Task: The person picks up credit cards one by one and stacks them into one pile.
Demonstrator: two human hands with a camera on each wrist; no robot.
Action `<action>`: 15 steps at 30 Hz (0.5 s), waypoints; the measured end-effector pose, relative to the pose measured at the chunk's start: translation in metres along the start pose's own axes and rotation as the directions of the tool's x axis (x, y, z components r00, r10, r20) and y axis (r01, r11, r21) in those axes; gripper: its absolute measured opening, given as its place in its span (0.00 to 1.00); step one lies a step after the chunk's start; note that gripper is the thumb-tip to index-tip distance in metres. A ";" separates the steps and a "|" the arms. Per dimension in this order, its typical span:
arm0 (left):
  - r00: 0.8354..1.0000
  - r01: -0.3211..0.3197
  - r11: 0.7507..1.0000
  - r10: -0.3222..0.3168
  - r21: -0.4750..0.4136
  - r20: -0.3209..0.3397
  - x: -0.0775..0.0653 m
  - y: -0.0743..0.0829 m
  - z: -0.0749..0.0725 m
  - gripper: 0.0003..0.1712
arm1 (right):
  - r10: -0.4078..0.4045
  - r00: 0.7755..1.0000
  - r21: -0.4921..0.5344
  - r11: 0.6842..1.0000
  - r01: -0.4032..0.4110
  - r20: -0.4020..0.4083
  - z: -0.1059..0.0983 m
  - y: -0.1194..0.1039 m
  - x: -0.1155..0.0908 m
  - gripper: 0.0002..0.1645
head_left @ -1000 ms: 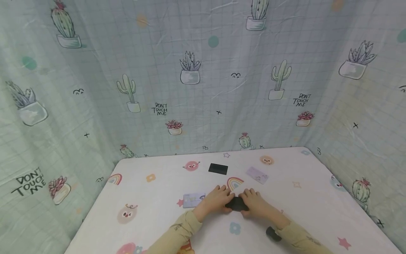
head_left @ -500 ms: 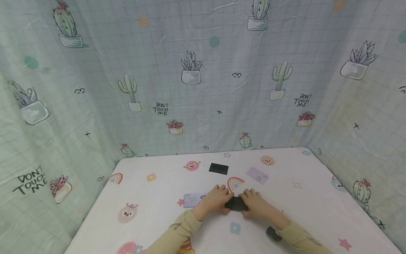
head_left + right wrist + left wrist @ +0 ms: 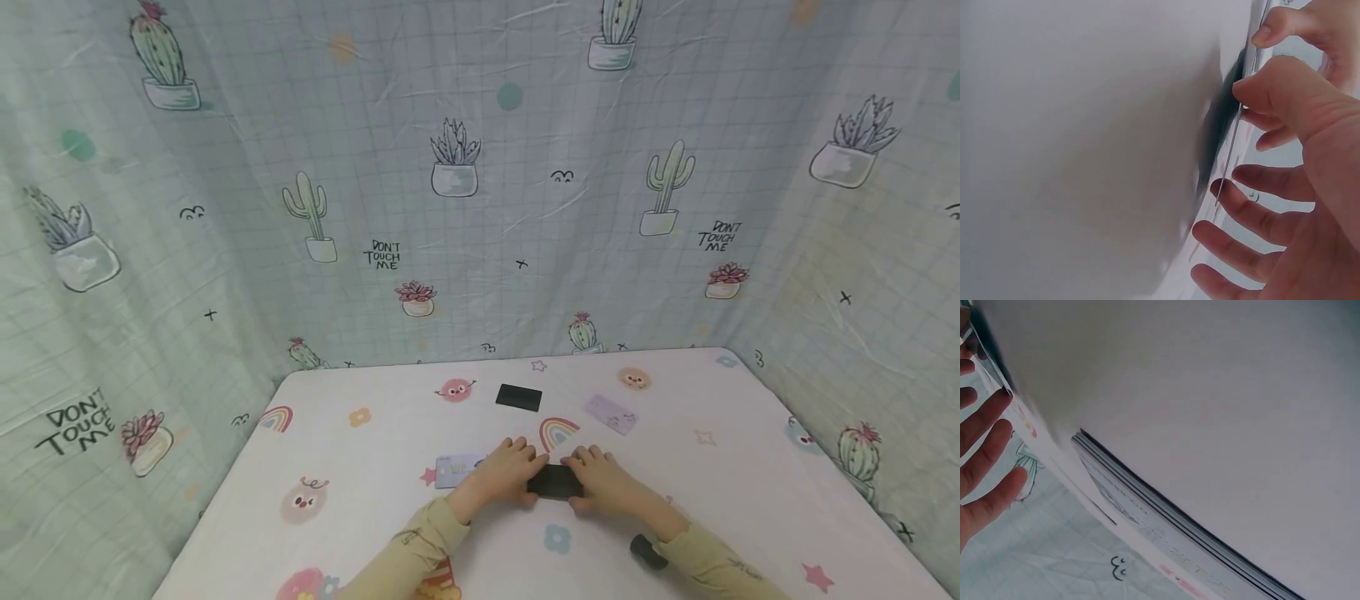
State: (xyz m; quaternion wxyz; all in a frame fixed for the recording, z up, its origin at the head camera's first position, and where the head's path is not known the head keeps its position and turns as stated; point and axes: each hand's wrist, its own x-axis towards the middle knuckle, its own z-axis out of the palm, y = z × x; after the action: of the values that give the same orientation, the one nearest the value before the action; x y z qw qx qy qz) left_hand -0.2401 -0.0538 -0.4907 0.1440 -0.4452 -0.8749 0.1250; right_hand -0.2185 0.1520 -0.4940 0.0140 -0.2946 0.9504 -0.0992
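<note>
Both hands hold a thin black rectangular sheet [image 3: 555, 482] low over the table, one at each short end. My left hand [image 3: 506, 472] pinches its left end, and my right hand [image 3: 600, 479] has the right end between thumb and fingers. Seen from the right wrist, the sheet is only a fine edge, with the right thumb [image 3: 1272, 94] on the near side and fingertips behind. A pale lilac card marked VIP [image 3: 453, 472] lies left of the left hand, partly covered by it. In the left wrist view its layered, thick edge shows.
A second black rectangle [image 3: 519, 397] lies farther back, with a lilac patterned card [image 3: 611, 414] to its right. Beside the right sleeve lies a short dark cylinder [image 3: 648, 552]. A printed curtain [image 3: 480, 250] hangs behind the white patterned table [image 3: 390, 533].
Both hands and the black sheet have shifted slightly left. More of the sheet shows between the hands, and the left hand covers more of the VIP card.
</note>
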 end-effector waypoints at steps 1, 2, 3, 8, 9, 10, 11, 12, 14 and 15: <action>1.000 0.000 1.000 0.000 0.001 -0.002 -0.001 -0.001 0.000 0.32 | 0.000 1.000 0.000 1.000 0.000 0.000 0.000 0.000 0.000 0.36; 1.000 0.001 1.000 -0.001 -0.003 -0.001 -0.002 -0.001 0.000 0.32 | -0.002 1.000 0.002 1.000 0.002 -0.001 0.000 -0.001 0.000 0.36; 1.000 0.004 1.000 -0.004 -0.007 0.001 -0.002 -0.001 -0.001 0.32 | -0.002 1.000 0.004 1.000 0.002 0.001 0.000 -0.001 0.001 0.36; 1.000 0.029 0.999 -0.029 -0.042 0.012 -0.004 -0.003 -0.001 0.34 | -0.012 1.000 0.007 1.000 0.012 -0.011 -0.002 -0.004 0.002 0.36; 0.999 0.034 0.998 -0.034 -0.050 0.012 -0.005 -0.003 -0.001 0.34 | -0.016 1.000 0.002 1.000 0.016 -0.013 -0.003 -0.004 0.002 0.36; 0.999 0.039 0.998 -0.039 -0.056 0.014 -0.005 -0.003 -0.001 0.34 | -0.022 1.000 -0.001 1.000 0.022 -0.018 -0.004 -0.005 0.002 0.36; 0.999 0.042 0.997 -0.041 -0.059 0.013 -0.006 -0.004 -0.002 0.34 | -0.029 0.999 -0.002 1.000 0.029 -0.021 -0.004 -0.005 0.003 0.36; 0.999 0.045 0.997 -0.044 -0.060 0.012 -0.007 -0.004 -0.002 0.34 | -0.033 0.999 -0.003 0.999 0.033 -0.023 -0.005 -0.006 0.003 0.36; 0.999 0.047 0.997 -0.047 -0.054 0.008 -0.009 -0.005 -0.003 0.35 | -0.043 0.999 0.001 0.999 0.043 -0.025 -0.007 -0.007 0.004 0.36; 0.999 0.048 0.998 -0.047 -0.050 0.004 -0.010 -0.005 -0.004 0.35 | -0.045 0.999 0.004 0.999 0.045 -0.023 -0.008 -0.008 0.004 0.36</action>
State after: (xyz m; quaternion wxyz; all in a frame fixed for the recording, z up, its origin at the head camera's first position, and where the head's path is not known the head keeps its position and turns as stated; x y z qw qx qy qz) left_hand -0.2371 -0.0641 -0.4868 0.1342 -0.4275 -0.8884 0.1001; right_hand -0.2184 0.1451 -0.4843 0.0014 -0.3147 0.9434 -0.1052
